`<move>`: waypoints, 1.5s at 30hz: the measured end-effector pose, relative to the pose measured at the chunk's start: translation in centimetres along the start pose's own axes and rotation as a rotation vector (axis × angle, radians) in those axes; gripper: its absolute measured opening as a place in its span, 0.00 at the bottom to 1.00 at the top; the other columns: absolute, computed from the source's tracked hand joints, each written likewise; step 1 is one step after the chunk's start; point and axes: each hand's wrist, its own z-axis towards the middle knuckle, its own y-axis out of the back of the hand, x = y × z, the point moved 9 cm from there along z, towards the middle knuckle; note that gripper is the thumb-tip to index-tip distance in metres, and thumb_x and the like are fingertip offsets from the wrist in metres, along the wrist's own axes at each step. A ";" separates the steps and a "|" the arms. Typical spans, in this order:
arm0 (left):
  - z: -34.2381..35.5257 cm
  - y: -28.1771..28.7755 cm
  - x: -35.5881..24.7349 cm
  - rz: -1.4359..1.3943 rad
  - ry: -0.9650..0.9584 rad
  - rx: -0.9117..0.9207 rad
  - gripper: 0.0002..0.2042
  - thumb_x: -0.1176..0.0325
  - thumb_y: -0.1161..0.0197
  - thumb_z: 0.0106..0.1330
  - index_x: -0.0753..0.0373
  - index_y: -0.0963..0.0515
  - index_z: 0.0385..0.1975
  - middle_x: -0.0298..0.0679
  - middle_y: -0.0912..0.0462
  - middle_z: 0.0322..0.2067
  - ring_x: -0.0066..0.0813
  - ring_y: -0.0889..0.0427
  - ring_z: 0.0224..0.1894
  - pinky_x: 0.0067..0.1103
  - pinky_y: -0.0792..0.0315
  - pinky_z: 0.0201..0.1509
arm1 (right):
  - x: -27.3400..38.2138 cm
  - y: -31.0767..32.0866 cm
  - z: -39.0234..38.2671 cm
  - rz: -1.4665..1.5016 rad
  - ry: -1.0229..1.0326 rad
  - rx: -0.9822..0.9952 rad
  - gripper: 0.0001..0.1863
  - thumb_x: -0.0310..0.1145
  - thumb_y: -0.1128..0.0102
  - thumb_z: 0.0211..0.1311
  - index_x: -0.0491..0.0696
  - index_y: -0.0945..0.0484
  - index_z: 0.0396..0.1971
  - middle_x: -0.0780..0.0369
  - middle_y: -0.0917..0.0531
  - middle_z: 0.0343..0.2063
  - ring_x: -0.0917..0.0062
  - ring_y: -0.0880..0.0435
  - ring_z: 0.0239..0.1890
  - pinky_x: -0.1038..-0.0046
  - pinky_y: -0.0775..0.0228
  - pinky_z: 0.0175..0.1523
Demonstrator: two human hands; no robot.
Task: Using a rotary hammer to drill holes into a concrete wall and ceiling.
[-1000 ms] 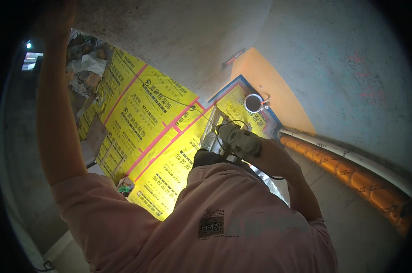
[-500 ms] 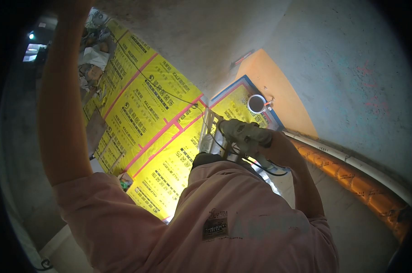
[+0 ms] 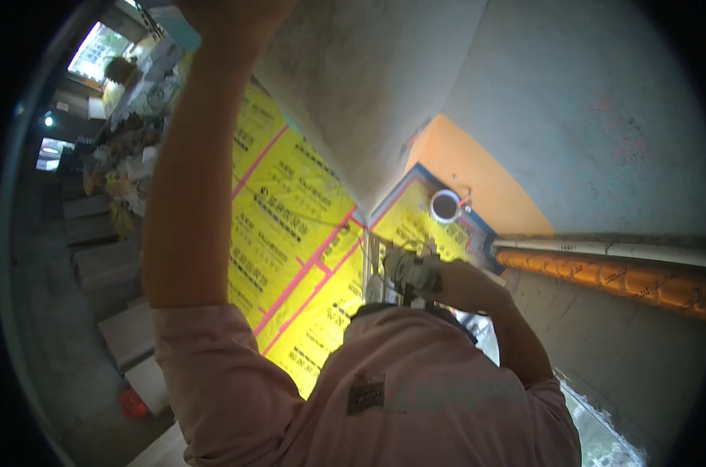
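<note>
My left hand [image 3: 228,15] is raised into the top edge, its fingers cut off and out of sight, the forearm running down the left side. My right hand [image 3: 466,284] grips a grey power tool [image 3: 411,268] with a dark cable, low in the middle. Beneath the tool, a metal frame like a ladder [image 3: 372,257] is mostly hidden by it and by my pink shirt.
Yellow printed sheeting [image 3: 267,233] with pink tape lies below. A white-rimmed container [image 3: 446,205] stands by an orange panel [image 3: 489,171]. Orange pipe [image 3: 602,276] and white pipe [image 3: 602,249] run right, beside a concrete wall [image 3: 571,93]. Stacked blocks [image 3: 107,265] and clutter line the left.
The view has swung, bringing a bright window and stacked blocks in at left. My left arm appears further right, and the tool in my right hand sits lower in the picture.
</note>
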 end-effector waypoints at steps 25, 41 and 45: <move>0.1 -1.2 0.9 0.029 0.062 0.200 0.26 0.61 0.37 0.65 0.56 0.28 0.65 0.48 0.40 0.74 0.63 0.45 0.75 0.58 0.41 0.71 | -2.2 1.2 -0.8 -0.016 0.007 -0.011 0.20 0.41 0.32 0.49 0.47 0.15 0.41 0.56 0.11 0.32 0.68 0.12 0.34 0.65 0.22 0.41; 0.2 -1.3 0.9 0.056 0.026 0.200 0.25 0.60 0.43 0.71 0.53 0.32 0.68 0.46 0.42 0.75 0.58 0.47 0.77 0.55 0.42 0.73 | -1.4 1.6 -1.6 0.075 0.095 -0.120 0.14 0.35 0.33 0.44 0.44 0.14 0.31 0.56 0.13 0.23 0.66 0.11 0.29 0.64 0.22 0.33; 0.4 -0.9 0.8 0.008 0.018 0.153 0.23 0.60 0.46 0.72 0.54 0.31 0.67 0.46 0.40 0.74 0.58 0.45 0.76 0.55 0.41 0.73 | -1.1 1.7 -1.3 0.015 0.168 -0.181 0.12 0.35 0.32 0.43 0.41 0.15 0.25 0.55 0.14 0.20 0.66 0.14 0.24 0.63 0.23 0.30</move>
